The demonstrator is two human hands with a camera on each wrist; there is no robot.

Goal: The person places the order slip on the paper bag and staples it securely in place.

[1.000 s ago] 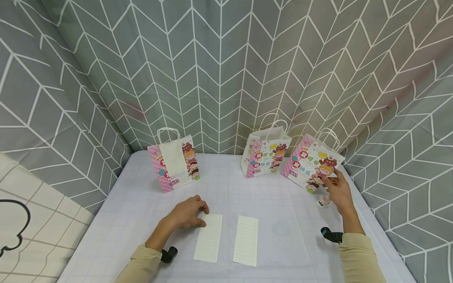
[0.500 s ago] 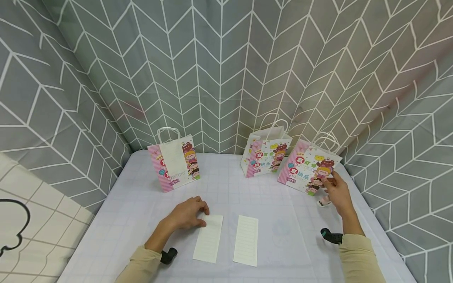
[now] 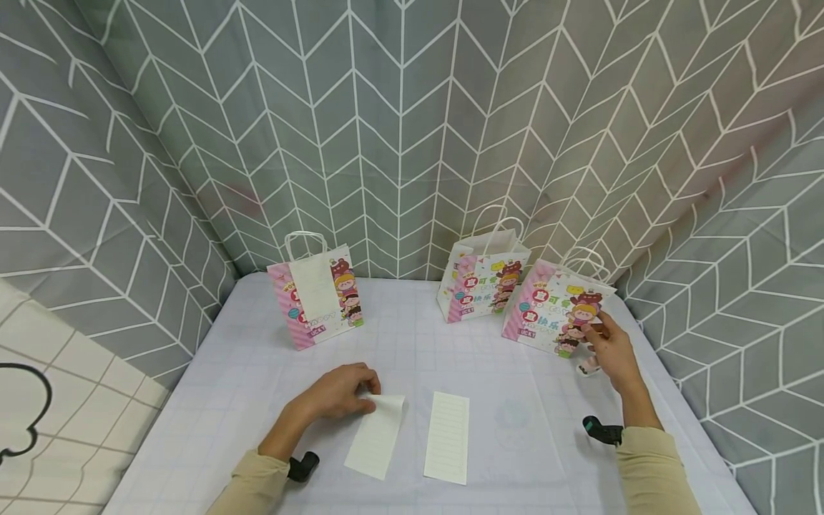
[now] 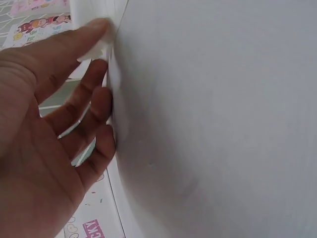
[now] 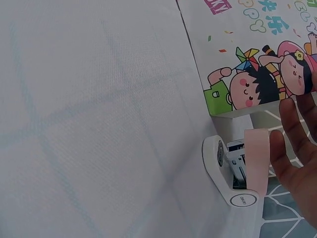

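Note:
My left hand (image 3: 344, 392) pinches the upper left corner of a blank-looking white paper slip (image 3: 375, 442), whose top end is raised from the table. In the left wrist view that hand (image 4: 54, 114) is near the white tabletop, a pale bit of paper showing by the thumb tip. My right hand (image 3: 614, 350) holds the right edge of the rightmost cartoon-printed paper gift bag (image 3: 550, 311), which stands slightly tilted. Beside the right hand lies a pink and white stapler (image 5: 256, 161), close under the bag's lower corner; the hand partly hides it in the head view.
A second, lined paper slip (image 3: 447, 438) lies flat to the right of the first. One gift bag (image 3: 484, 279) stands at back centre. Another bag (image 3: 347, 300), with a white slip on its front, stands at the left. A patterned curtain (image 3: 399, 143) closes the back.
The right bag has come down and left, becoming more upright, with my right hand on its edge. The slip in my left hand has lifted at the top and its lower end swung left.

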